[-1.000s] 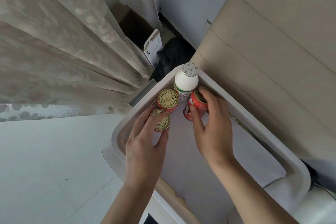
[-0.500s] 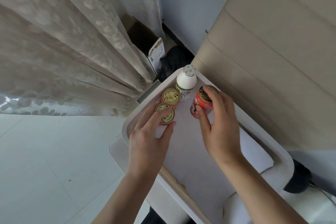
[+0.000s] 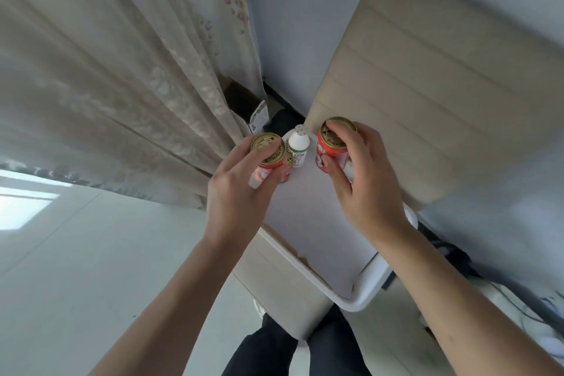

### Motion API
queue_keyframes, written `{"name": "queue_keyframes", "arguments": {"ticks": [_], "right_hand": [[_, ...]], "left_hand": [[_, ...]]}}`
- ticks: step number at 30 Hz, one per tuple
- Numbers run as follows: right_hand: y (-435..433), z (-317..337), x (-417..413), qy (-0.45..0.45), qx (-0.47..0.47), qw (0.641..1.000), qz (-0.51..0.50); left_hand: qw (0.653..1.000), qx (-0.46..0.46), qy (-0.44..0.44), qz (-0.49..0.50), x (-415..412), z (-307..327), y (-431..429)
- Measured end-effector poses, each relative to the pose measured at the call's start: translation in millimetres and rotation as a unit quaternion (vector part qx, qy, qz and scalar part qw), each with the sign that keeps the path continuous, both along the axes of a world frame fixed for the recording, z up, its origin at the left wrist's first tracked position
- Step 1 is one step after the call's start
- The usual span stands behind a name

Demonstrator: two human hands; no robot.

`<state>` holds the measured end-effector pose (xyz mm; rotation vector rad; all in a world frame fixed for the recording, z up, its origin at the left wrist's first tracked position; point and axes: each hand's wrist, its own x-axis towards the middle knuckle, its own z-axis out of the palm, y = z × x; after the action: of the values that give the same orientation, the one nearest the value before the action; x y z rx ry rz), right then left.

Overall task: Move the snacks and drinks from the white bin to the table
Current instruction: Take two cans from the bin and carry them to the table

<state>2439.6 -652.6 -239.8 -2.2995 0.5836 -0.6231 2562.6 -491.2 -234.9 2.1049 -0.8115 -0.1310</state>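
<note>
**Two gold-lidded cans held over the white bin**

The left hand [image 3: 235, 192] curls round a short red metal can with a gold pull-lid [image 3: 268, 149], thumb and fingers wrapping the lid rim and side wall. Lettering stamped round that rim is only partly legible, ending in "OUSE". The right hand [image 3: 366, 189] grips a second red can of the same kind [image 3: 332, 143] from above. Its fingertips are on the gold lid, where the same "OUSE" fragment shows, and cartoon artwork marks its printed wall.

Both cans are held above the far end of the white, round-cornered plastic bin [image 3: 363, 302], which has a smooth pale floor. Between the hands, a small white plastic bottle with a foil cap [image 3: 298, 143] stands upright in the bin's far corner; the print on its green-and-white label is too small to read. A third gold lid [image 3: 288, 159] shows just beside the bottle, mostly hidden by the left can.

A patterned lace curtain [image 3: 122, 70] hangs to the left, and a ribbed beige padded panel [image 3: 427, 85] rises to the right.
</note>
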Motion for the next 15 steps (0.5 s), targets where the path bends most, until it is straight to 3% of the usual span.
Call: {"name": "queue_keyframes", "arguments": {"ticks": [15], "right_hand": [[35.2, 178.5, -58.6, -0.018, -0.034, 0.999, 0.035]], "left_hand": [[0.993, -0.113, -0.028, -0.005, -33.4, 162.3, 41.3]]}}
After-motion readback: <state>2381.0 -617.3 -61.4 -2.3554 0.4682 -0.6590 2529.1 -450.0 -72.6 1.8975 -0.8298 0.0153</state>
